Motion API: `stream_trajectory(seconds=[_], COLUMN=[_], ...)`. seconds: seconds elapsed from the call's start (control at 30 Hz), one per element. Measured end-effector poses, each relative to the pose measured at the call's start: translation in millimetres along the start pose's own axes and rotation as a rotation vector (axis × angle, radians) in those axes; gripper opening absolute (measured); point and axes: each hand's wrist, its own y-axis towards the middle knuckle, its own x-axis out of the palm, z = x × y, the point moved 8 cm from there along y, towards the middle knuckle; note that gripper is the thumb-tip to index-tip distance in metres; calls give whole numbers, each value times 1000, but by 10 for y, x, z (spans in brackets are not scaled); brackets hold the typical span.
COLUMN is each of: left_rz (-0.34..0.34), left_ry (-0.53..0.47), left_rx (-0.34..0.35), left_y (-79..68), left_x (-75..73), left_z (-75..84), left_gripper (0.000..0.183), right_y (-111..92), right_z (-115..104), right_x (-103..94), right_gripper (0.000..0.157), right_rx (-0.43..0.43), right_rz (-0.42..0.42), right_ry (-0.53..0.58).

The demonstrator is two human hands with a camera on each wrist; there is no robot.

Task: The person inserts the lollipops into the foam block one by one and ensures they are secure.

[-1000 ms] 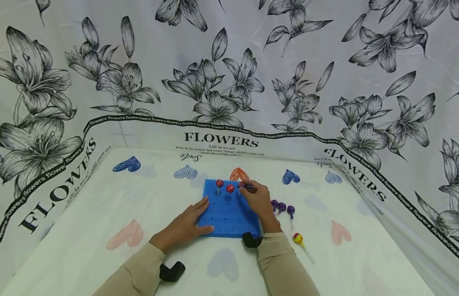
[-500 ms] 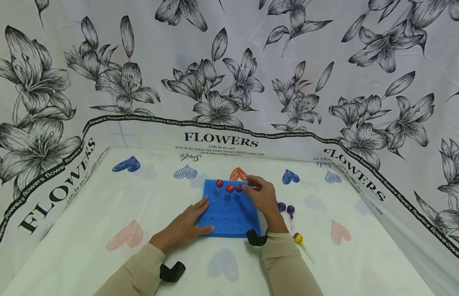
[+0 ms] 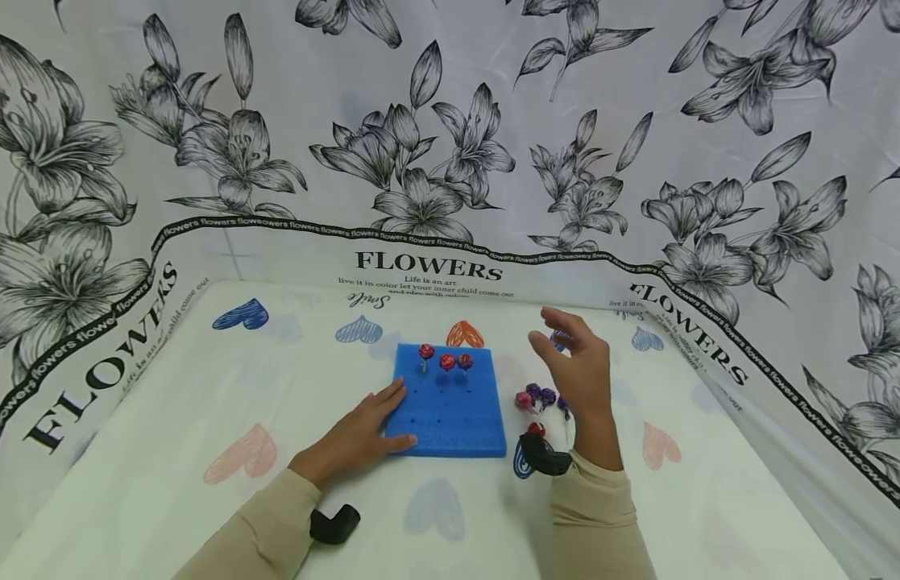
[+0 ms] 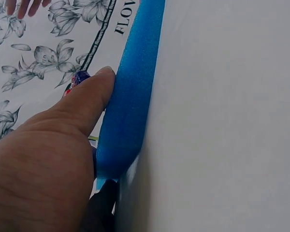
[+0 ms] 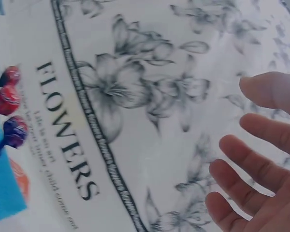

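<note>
A blue foam board (image 3: 457,431) with rows of small holes lies on the table. Along its far edge stand three lollipops, a red one (image 3: 426,352), another red one (image 3: 447,362) and a darker red-and-purple one (image 3: 465,362), sticks down in the foam. The left hand (image 3: 358,431) rests on the board's left edge, fingers straight and thumb on the near corner; its thumb (image 4: 94,96) shows against the foam in the left wrist view. Raised over the table right of the board, the right hand (image 3: 583,370) has its fingers spread and holds nothing, as the right wrist view confirms.
Right of the board lie several loose lollipops: a pink one (image 3: 523,400), purple ones (image 3: 548,395) and a red one (image 3: 537,429), partly hidden by the right hand and its black wrist mount (image 3: 544,457). A flower-print cloth (image 3: 420,225) hangs behind the white tablecloth.
The right hand has let go of the darker lollipop, which stays upright in the foam, and has moved away to the right with fingers spreading. The left hand keeps its place on the board.
</note>
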Motion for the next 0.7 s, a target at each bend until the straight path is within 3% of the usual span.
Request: stream_trajectory(seconds=[0.2, 0.7], left_rz=[-3, -2], left_ry=[8, -3], left_rx=[-2, 2], left_y=[5, 23], left_x=[-9, 2], left_z=[-7, -7], left_gripper=[90, 90], right_y=[-24, -83], right_z=[-33, 482], right_x=[-335, -852], right_gripper=[35, 35], right_rx=[-21, 106], right_rz=[69, 144], right_ry=[52, 161])
